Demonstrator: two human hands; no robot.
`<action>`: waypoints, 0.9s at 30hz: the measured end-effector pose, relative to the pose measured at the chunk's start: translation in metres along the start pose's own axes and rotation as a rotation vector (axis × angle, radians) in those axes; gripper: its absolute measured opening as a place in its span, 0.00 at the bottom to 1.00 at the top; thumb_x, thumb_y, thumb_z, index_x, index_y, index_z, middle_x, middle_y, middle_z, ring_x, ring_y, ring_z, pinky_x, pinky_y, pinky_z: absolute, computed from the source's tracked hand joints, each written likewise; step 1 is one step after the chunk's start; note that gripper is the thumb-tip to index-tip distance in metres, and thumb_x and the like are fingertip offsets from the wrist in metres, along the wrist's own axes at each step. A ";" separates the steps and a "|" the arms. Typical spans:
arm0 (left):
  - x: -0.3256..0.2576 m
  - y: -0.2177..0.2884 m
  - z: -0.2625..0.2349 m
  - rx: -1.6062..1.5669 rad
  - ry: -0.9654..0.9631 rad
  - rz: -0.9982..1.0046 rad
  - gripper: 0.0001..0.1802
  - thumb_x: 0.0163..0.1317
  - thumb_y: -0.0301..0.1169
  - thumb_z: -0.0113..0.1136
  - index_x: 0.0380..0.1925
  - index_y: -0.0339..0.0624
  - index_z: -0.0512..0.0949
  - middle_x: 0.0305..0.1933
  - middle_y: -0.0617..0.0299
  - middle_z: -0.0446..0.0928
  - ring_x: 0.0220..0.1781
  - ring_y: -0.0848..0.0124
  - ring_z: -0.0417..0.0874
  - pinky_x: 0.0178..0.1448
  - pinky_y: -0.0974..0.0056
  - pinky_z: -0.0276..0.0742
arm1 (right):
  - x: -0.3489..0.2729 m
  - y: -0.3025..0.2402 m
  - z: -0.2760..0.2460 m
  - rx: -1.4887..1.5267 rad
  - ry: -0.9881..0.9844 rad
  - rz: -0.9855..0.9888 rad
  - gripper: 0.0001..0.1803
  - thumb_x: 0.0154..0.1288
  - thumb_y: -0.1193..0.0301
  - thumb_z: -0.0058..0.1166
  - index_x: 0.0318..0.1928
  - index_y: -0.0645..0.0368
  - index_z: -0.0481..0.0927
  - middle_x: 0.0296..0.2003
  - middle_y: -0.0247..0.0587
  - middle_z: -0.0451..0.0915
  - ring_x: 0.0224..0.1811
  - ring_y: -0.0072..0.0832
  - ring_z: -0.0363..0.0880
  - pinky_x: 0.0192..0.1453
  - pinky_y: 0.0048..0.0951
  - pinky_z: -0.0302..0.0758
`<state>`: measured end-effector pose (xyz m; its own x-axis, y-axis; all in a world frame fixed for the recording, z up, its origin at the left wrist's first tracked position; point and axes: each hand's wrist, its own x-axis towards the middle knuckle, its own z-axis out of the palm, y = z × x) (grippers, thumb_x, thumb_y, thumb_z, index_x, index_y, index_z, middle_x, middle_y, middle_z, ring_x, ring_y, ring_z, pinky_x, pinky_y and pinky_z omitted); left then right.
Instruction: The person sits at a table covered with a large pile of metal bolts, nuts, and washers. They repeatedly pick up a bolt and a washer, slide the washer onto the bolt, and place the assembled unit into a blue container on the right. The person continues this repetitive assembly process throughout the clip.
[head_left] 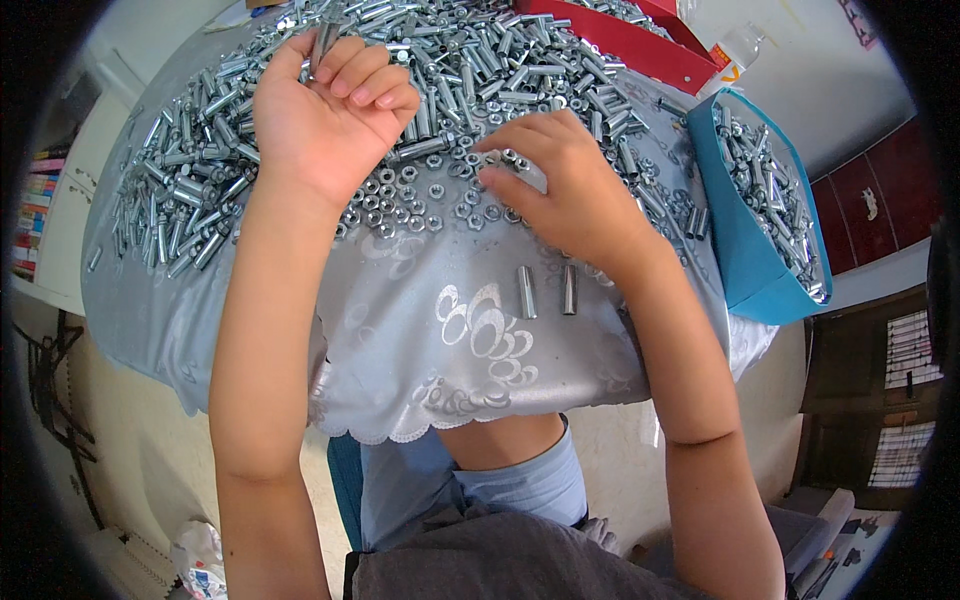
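Note:
My left hand [325, 125] is raised palm up over the pile, its fingers curled and closed on a shiny metal sleeve [326, 42] that stands up between thumb and forefinger. Low over the hex nuts [402, 197] hovers my right hand [565, 185]. Its thumb and forefinger are bent and apart, with a few nuts visible on the table between them. Loose nuts lie in front of a wide heap of silvery metal sleeves and bolts [490, 65]. Two metal sleeves, one [527, 292] left of the other [570, 290], lie nearer me on the cloth.
A blue fabric bin [745, 245] full of metal bolts and sleeves stands at the table's right edge. Beyond the heap sits a red box [640, 45], with a clear bottle [735, 55] beside it. A silvery patterned tablecloth [400, 330] covers the table.

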<state>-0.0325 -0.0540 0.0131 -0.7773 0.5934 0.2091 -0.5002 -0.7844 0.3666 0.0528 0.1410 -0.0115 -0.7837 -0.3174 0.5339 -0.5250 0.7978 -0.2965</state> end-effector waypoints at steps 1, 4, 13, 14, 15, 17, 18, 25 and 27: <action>0.000 -0.001 -0.001 -0.002 0.012 -0.005 0.17 0.58 0.37 0.38 0.12 0.49 0.52 0.14 0.68 0.50 0.19 0.74 0.51 0.29 0.68 0.52 | -0.001 0.000 -0.002 -0.021 0.001 0.034 0.11 0.53 0.69 0.56 0.38 0.58 0.79 0.38 0.43 0.77 0.44 0.40 0.69 0.52 0.35 0.66; 0.002 -0.003 -0.003 -0.003 0.042 -0.017 0.17 0.57 0.37 0.39 0.12 0.49 0.53 0.14 0.68 0.50 0.19 0.74 0.52 0.28 0.68 0.52 | -0.002 0.010 -0.004 -0.070 0.051 0.063 0.13 0.52 0.68 0.57 0.38 0.58 0.79 0.36 0.44 0.77 0.43 0.41 0.70 0.51 0.36 0.66; 0.002 -0.010 -0.004 0.011 0.110 -0.024 0.18 0.60 0.37 0.37 0.11 0.49 0.53 0.14 0.69 0.51 0.18 0.75 0.52 0.27 0.69 0.52 | -0.005 0.031 -0.003 -0.131 0.068 0.100 0.13 0.52 0.67 0.57 0.39 0.57 0.79 0.38 0.45 0.77 0.45 0.42 0.70 0.51 0.38 0.66; 0.002 -0.010 -0.005 0.009 0.113 -0.028 0.19 0.60 0.37 0.37 0.11 0.49 0.53 0.14 0.69 0.51 0.18 0.75 0.52 0.27 0.69 0.52 | -0.004 0.030 -0.003 -0.129 0.060 0.100 0.12 0.52 0.67 0.56 0.39 0.56 0.79 0.38 0.45 0.77 0.45 0.42 0.70 0.51 0.38 0.66; 0.003 -0.011 -0.004 0.009 0.113 -0.033 0.19 0.60 0.37 0.37 0.11 0.49 0.53 0.14 0.69 0.51 0.18 0.75 0.52 0.27 0.69 0.52 | -0.004 0.031 -0.003 -0.118 0.054 0.088 0.12 0.53 0.67 0.56 0.38 0.56 0.79 0.38 0.44 0.77 0.45 0.42 0.70 0.51 0.38 0.65; 0.004 -0.011 -0.005 0.009 0.115 -0.033 0.18 0.61 0.37 0.37 0.11 0.49 0.53 0.14 0.69 0.51 0.18 0.75 0.52 0.27 0.69 0.52 | -0.005 0.032 0.000 -0.096 0.042 0.064 0.12 0.53 0.67 0.55 0.38 0.56 0.79 0.39 0.43 0.77 0.46 0.42 0.70 0.51 0.38 0.65; 0.004 -0.011 -0.006 0.009 0.117 -0.032 0.18 0.61 0.37 0.36 0.12 0.49 0.53 0.14 0.69 0.51 0.18 0.75 0.52 0.27 0.69 0.52 | -0.003 0.030 0.001 -0.083 0.039 0.056 0.11 0.54 0.67 0.54 0.38 0.56 0.79 0.39 0.43 0.77 0.46 0.41 0.70 0.51 0.38 0.64; 0.004 -0.012 -0.005 -0.020 0.107 -0.051 0.18 0.61 0.37 0.36 0.12 0.49 0.54 0.14 0.69 0.51 0.18 0.75 0.52 0.27 0.69 0.52 | 0.003 0.015 0.005 -0.051 -0.082 0.071 0.13 0.59 0.69 0.49 0.45 0.56 0.76 0.42 0.44 0.76 0.48 0.38 0.71 0.57 0.35 0.61; 0.003 -0.014 -0.003 -0.006 0.124 -0.043 0.18 0.61 0.36 0.37 0.12 0.49 0.53 0.14 0.69 0.51 0.18 0.75 0.52 0.26 0.69 0.51 | 0.002 0.019 0.009 -0.032 -0.072 0.082 0.13 0.60 0.70 0.48 0.46 0.56 0.75 0.43 0.44 0.76 0.49 0.37 0.71 0.57 0.35 0.61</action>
<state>-0.0290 -0.0419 0.0055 -0.7961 0.5999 0.0792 -0.5362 -0.7601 0.3671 0.0386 0.1507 -0.0231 -0.8461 -0.2851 0.4504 -0.4481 0.8380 -0.3113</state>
